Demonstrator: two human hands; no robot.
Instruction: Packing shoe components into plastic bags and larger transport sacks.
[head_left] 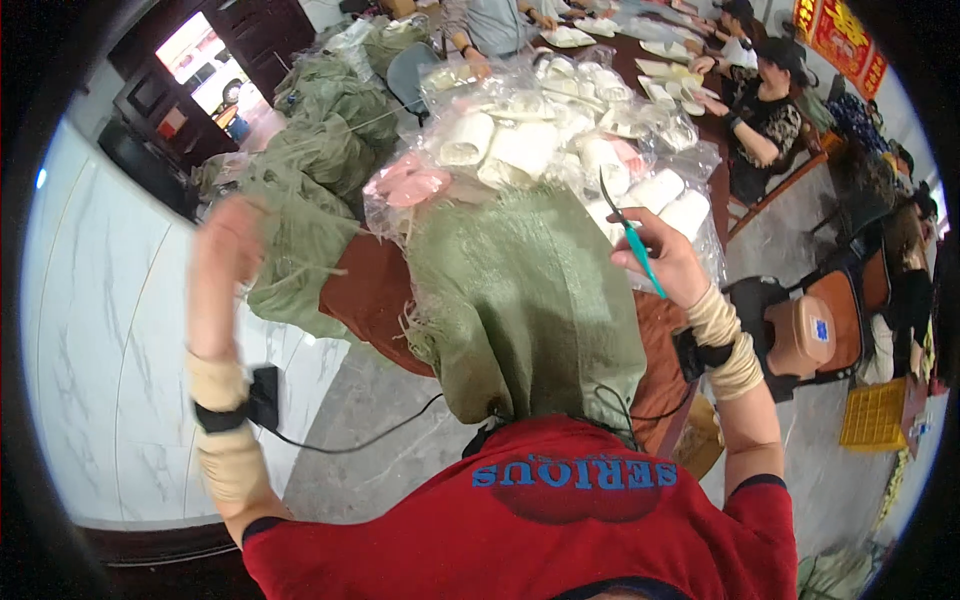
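Note:
My right hand [662, 256] is closed around a slim tool with a teal handle and a thin, curved dark tip [634, 240]. The tip points up and away from me, over the right edge of a green woven sack [530, 280]. The sack lies in front of my body, its near end against my red shirt. Raised on the left, my left hand [228, 240] is smeared by motion, and whether it holds anything is unclear. Pale loose strands [310, 262] hang close to it. Past the sack, clear-bagged white slippers [525, 148] and pink slippers [408, 182] are heaped.
More green sacks [335, 130] are piled at the left. A brown table [365, 300] shows under my sack. Other people, including a seated person in a black cap [765, 115], work around the far table. A pink bin [800, 335] and yellow crate [872, 415] stand at the right.

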